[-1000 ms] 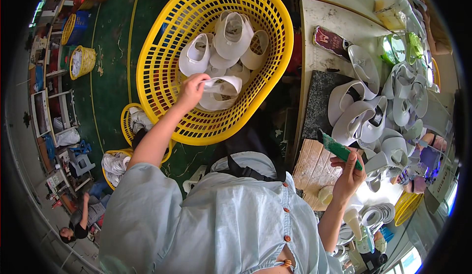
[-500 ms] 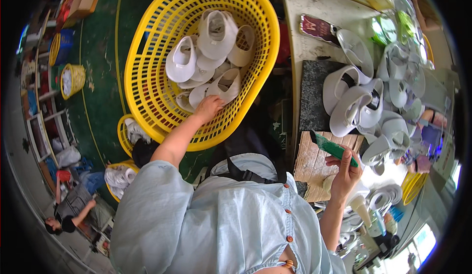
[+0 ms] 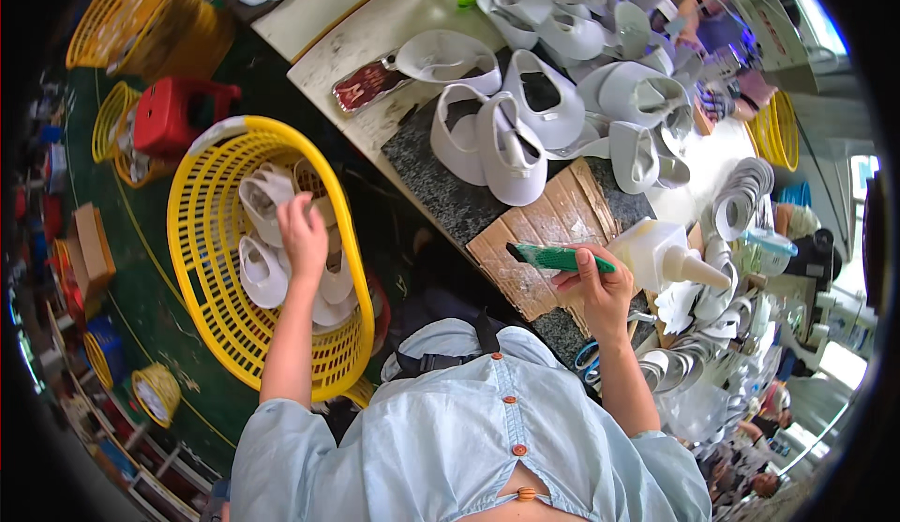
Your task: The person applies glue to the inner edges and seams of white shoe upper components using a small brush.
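Note:
My left hand [image 3: 304, 237] is over a yellow plastic basket [image 3: 190, 299], its fingers apart with nothing held in them. White shoe uppers lie loosely in that basket, one upper [image 3: 262, 272] just beside the hand. On the right, my right hand [image 3: 600, 290] grips a flat green brush [image 3: 555, 258] with a dark tip pointing left. The brush is above a piece of glue-stained cardboard [image 3: 511, 258] on the worktable. Just beyond the cardboard stand more white shoe uppers [image 3: 512, 158], grouped on a dark speckled slab [image 3: 417, 155].
A white squeeze bottle [image 3: 656, 255] with a long nozzle lies right of my right hand. Blue-handled scissors [image 3: 588, 361] are near the table's front edge. A dark red phone-shaped item [image 3: 366, 86] lies at the table's left edge. A red stool [image 3: 173, 117] stands behind the basket.
My view has turned right, toward the table. The left hand has lifted off the upper it was touching in the basket. My right hand still holds the brush over the cardboard.

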The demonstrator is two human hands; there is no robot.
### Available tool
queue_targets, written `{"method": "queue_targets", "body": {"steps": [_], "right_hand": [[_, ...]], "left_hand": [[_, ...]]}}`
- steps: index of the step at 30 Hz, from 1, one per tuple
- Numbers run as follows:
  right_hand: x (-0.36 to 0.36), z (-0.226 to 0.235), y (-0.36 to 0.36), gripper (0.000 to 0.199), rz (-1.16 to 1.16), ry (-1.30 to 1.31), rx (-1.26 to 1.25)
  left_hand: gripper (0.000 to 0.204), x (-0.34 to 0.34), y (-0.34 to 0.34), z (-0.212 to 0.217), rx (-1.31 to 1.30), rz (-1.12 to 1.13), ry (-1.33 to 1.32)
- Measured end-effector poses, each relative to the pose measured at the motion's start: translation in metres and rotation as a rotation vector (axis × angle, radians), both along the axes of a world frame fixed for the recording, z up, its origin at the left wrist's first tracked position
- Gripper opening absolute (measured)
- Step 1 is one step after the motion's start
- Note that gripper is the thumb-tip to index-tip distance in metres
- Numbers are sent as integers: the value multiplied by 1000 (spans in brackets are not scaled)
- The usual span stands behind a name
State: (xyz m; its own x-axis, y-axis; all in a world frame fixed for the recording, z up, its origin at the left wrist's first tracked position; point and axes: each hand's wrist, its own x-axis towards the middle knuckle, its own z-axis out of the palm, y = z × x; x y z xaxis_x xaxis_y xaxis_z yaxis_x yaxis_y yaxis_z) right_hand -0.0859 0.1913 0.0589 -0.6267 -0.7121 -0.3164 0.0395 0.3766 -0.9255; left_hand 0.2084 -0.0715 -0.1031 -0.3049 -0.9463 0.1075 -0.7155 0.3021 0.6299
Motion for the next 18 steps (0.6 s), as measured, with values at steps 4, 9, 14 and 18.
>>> {"method": "queue_targets", "body": {"steps": [4,9,14,18], "right_hand": [[-7,0,25,29,-155,-32,-76],[-12,-3,48,29,-284,-75,-95],[-16,2,85,30,-435,-50,-173],[-16,-4,119,32,-572,-71,-177]], "left_hand": [[15,-170,-18,80,-262,-500,288],[34,-318,-8,67,-284,-1154,-413],[52,-355,6,77,-24,-1451,-1062],[45,-340,12,92,120,-1502,-1166]]}}
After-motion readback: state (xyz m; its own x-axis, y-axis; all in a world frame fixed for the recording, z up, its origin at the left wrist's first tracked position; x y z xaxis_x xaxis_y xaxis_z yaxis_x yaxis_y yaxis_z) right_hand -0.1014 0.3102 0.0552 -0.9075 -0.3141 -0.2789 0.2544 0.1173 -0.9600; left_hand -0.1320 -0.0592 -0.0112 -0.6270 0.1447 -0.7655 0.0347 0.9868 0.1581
